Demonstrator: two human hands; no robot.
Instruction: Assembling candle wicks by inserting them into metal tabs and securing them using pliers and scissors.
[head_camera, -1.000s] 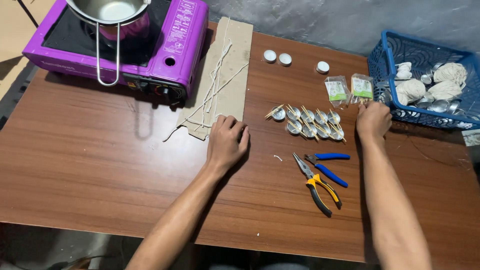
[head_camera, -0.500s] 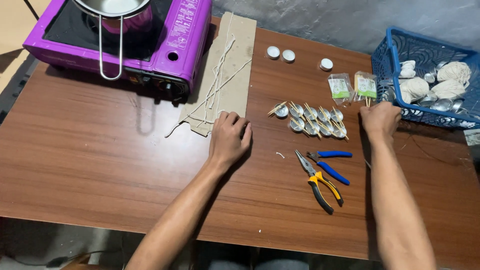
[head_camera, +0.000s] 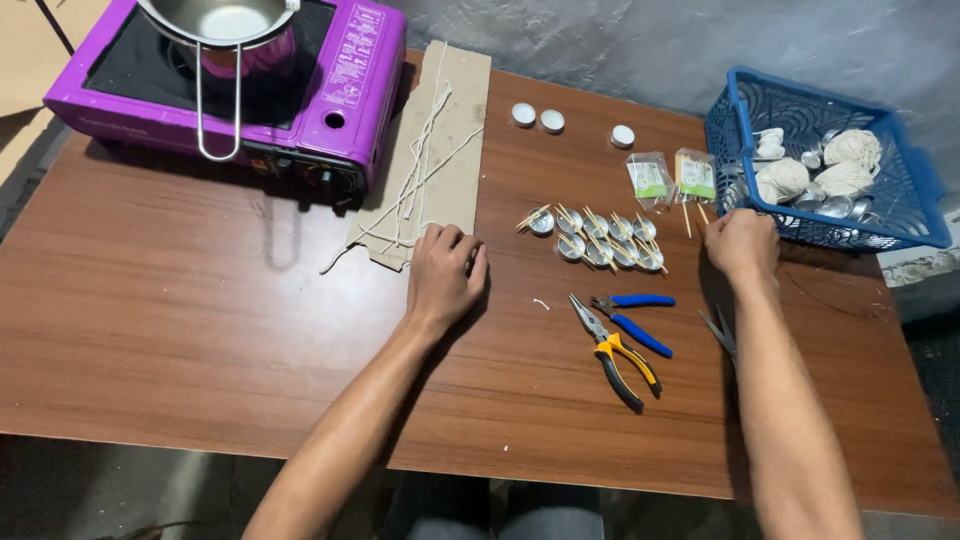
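A flat strip of brown cardboard (head_camera: 440, 150) strewn with pale lengths of string (head_camera: 425, 150) lies on the brown wooden table (head_camera: 180, 320), just beside a purple portable gas stove (head_camera: 320, 90). The left hand (head_camera: 445, 272) rests palm down, fingers loosely curled, on the cardboard's near corner, gripping nothing. The right hand (head_camera: 742, 243), knuckles up and partly closed, sits against the blue plastic basket (head_camera: 905, 215); whether it holds anything cannot be told.

**Background items on counter**

Purple portable stove (head_camera: 330, 80) with steel pot (head_camera: 225, 25) at far left. Three white caps (head_camera: 550, 120) near back edge. Yellow-handled pliers (head_camera: 615, 350) just beside blue-handled cutters (head_camera: 635, 320), near front centre of wooden counter (head_camera: 150, 330).
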